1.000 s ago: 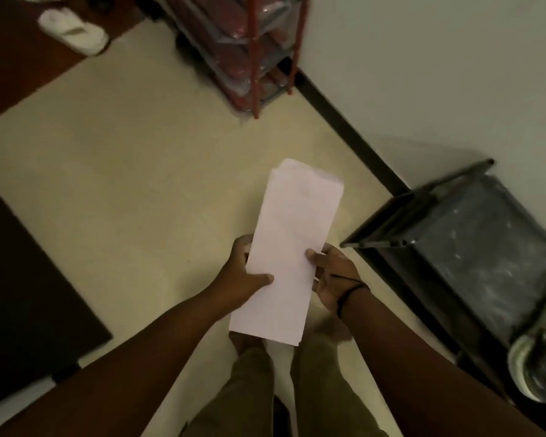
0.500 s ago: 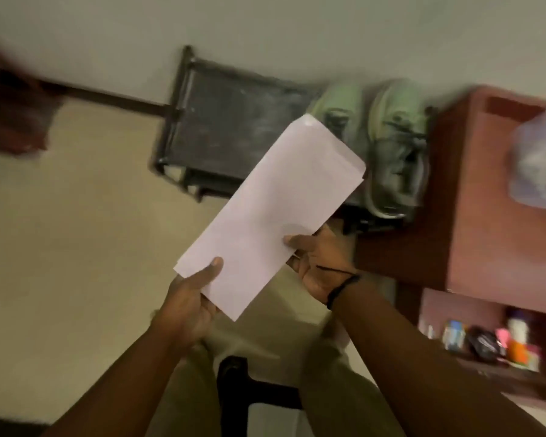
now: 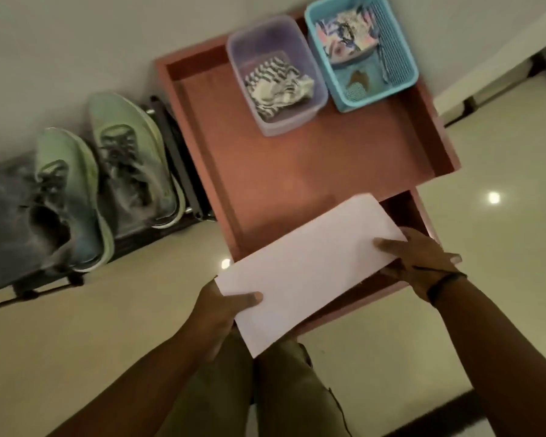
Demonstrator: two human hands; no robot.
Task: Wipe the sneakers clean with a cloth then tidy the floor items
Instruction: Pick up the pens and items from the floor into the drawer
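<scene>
Two hands hold a white rectangular paper sheet (image 3: 309, 266) over the near edge of a reddish-brown wooden bench (image 3: 297, 165). Two pale green sneakers (image 3: 108, 171) sit on a dark low rack (image 3: 0, 216) beside it. Left hand (image 3: 221, 307) and right hand (image 3: 423, 260) each keep a closed grip on the sheet's ends.

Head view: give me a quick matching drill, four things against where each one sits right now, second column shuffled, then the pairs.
Things:
1. white paper
2. striped cloth
3. green sneakers
4. blue basket

Places:
A. on the dark low rack by the wall
B. inside the clear tub
C. held between both hands
D. far right corner of the red-brown table top

Pairs: 1-C, 2-B, 3-A, 4-D
</scene>
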